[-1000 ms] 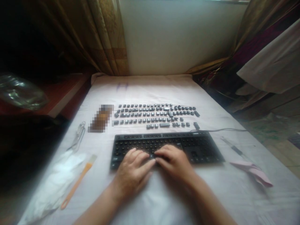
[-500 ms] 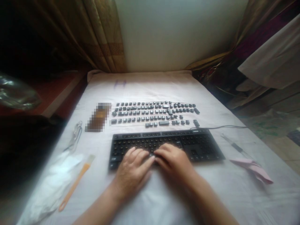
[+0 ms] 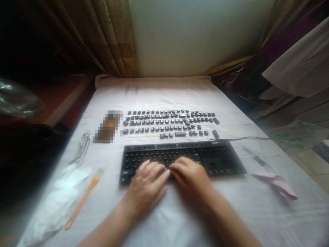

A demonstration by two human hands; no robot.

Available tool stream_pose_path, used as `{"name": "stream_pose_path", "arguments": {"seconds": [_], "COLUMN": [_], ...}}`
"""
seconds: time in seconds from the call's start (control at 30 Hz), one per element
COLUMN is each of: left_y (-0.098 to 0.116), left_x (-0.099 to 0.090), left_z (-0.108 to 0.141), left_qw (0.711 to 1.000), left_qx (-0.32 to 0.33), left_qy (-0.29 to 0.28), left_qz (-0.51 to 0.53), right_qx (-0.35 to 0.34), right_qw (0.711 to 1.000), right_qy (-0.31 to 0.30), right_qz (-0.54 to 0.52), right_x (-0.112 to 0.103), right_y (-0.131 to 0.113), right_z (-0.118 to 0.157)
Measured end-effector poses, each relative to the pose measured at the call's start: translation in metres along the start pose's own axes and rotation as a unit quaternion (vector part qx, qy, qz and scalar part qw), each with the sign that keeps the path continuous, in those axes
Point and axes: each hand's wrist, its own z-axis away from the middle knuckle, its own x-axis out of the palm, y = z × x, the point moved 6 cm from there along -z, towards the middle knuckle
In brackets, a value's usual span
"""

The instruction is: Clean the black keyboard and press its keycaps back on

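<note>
A black keyboard (image 3: 218,163) with most of its keycaps off lies across the pale cloth. My left hand (image 3: 149,181) rests on its lower left-middle part, fingers bent and close together. Beside it my right hand (image 3: 190,173) is closed over the lower middle, its fingertips pinched near my left thumb and index finger. Whatever lies between the fingertips is too small to make out. Beyond the keyboard, loose black keycaps (image 3: 180,133) are laid out in several rows.
An orange-handled brush (image 3: 82,202) and a crumpled white cloth (image 3: 55,202) lie at the left, below a metal clip-like item (image 3: 83,145). At the right are a slim tool (image 3: 259,160), a pink cloth (image 3: 277,183) and the keyboard's cable (image 3: 252,138).
The view has shifted very slightly. Both hands keep nearly the same place on the keyboard, with only small finger movement.
</note>
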Motion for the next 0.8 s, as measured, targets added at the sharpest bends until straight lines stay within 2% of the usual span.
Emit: {"name": "stream_pose_path", "arguments": {"seconds": [0.33,0.57,0.8], "left_y": [0.0,0.0,0.0], "left_x": [0.0,0.0,0.001], "left_z": [0.001,0.0,0.0], "left_qw": [1.0,1.0,1.0], "left_qx": [-0.001,0.006,0.003], "left_qy": [-0.005,-0.003,-0.005], "left_qz": [0.0,0.004,0.002], "right_qx": [0.056,0.145,0.173], "right_qw": [0.995,0.978,0.976], "right_qy": [-0.05,-0.127,-0.12], "right_qz": [-0.068,-0.073,-0.048], "right_x": [0.001,0.001,0.001], "right_y": [0.007,0.011,0.011], "right_z": [-0.005,-0.017,-0.018]}}
